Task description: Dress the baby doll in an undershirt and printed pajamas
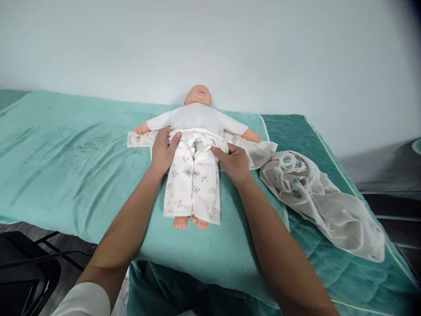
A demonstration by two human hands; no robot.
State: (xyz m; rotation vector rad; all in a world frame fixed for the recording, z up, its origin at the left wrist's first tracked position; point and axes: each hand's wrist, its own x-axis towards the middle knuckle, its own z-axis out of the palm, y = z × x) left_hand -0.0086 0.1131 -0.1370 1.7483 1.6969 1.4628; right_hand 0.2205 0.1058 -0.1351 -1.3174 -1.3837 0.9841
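A baby doll (197, 115) lies on its back on a teal blanket (72, 149), head towards the wall. It wears a white top and patterned white trousers (193, 184). My left hand (162, 151) grips the trousers' waistband at the doll's right hip, fingers curled over the fabric. My right hand (234, 161) holds the waistband at the other hip, fingers closed on the cloth. A patterned white garment (140, 139) lies spread under the doll's torso. Bare doll feet stick out of the trouser legs.
A crumpled white cloth with teal prints (322, 197) lies to the right on a darker quilted teal mat (355, 276). A pale wall stands behind the bed. A black chair (26, 272) is at lower left, floor beside it.
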